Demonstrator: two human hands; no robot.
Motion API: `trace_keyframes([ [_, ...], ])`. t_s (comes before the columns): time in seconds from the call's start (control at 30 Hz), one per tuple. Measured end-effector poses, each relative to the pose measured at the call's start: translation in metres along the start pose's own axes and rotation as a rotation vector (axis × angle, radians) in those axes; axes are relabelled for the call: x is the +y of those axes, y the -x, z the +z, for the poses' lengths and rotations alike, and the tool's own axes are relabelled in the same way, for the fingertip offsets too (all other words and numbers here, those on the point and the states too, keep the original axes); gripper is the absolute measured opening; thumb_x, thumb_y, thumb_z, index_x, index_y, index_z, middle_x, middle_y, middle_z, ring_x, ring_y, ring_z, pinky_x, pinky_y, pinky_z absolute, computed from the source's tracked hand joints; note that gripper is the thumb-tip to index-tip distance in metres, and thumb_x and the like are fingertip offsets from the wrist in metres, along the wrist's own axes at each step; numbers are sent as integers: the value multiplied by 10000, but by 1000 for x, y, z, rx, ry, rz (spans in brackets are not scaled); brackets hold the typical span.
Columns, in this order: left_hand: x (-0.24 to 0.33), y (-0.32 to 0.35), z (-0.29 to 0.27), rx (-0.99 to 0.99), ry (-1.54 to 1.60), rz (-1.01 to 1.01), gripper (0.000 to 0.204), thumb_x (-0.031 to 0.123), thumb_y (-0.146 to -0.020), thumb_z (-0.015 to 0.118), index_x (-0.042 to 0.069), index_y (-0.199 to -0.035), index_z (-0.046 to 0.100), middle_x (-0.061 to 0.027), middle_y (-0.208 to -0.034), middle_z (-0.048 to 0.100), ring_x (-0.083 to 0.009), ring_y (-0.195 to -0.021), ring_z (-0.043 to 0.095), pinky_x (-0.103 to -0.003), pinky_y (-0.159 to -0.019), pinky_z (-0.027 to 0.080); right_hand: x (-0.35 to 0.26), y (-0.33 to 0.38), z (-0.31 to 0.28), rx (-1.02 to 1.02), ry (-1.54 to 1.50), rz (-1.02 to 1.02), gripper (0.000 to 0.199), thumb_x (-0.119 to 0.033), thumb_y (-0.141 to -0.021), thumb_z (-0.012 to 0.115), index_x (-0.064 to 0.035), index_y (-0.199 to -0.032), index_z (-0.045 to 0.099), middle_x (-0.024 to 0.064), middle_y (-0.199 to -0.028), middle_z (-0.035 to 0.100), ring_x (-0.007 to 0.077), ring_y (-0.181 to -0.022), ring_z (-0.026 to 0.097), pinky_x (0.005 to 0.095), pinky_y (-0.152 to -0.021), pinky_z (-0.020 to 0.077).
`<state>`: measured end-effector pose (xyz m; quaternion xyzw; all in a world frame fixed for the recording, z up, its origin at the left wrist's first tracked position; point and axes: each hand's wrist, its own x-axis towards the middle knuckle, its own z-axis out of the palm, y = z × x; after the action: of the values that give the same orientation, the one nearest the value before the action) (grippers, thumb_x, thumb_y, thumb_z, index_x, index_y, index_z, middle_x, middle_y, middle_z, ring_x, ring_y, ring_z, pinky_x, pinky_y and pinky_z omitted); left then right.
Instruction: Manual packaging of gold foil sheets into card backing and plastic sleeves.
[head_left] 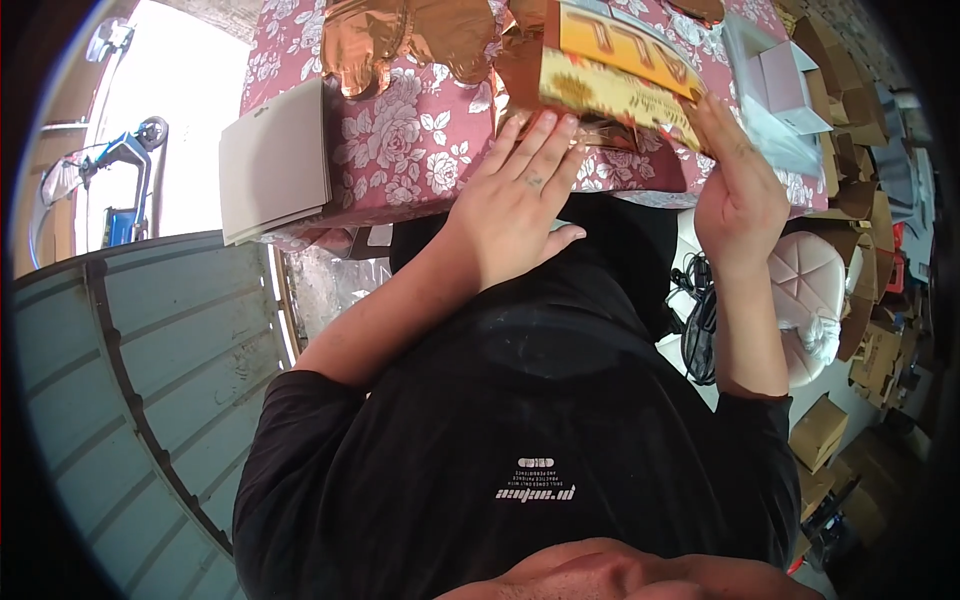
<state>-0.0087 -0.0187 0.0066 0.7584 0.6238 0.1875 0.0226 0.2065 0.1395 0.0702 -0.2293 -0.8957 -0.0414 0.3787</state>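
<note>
Yellow box (620, 75) on floral desk (400, 150); left hand (520, 195) pressed flat against it, grip wide; right hand (740, 190) steadies its edge, fingers straight.

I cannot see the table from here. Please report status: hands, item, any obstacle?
Left hand flat, pressing copper foil wrap. Right hand open against yellow box edge. Grey card stack aside, nothing blocking.

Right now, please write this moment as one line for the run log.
left hand: flat on shiny copper wrap | right hand: against yellow box edge | surface: floral tablecloth | nearby: grey boards
</note>
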Motion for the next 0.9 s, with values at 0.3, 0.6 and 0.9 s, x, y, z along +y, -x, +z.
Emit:
trace_keyframes([
  [0.3,-7,0,3,-14,-29,-82,889,573,-930,715,-33,-1538,482,-246,-1647,415,-381,-1582,323,-541,-1313,195,-4,36,-4,65,-72,230,366,140,-1014,543,36,-1315,725,197,-1276,763,264,-1207,738,350,-1071,543],
  [0.6,-15,6,-7,144,23,-150,721,413,-913,755,-42,-1440,565,-269,-1540,525,-414,-1501,445,-563,-1261,306,-17,27,8,102,-140,178,423,197,-924,566,26,-1264,749,210,-1269,757,336,-1217,732,388,-1047,574],
  [0.9,-52,15,-26,581,267,-404,457,0,-922,640,-9,-1378,624,-241,-1407,633,-421,-1320,608,-469,-1135,473,-34,43,37,-161,-129,-5,498,53,-785,691,-143,-1228,808,115,-1283,768,319,-1231,725,408,-982,587],
])
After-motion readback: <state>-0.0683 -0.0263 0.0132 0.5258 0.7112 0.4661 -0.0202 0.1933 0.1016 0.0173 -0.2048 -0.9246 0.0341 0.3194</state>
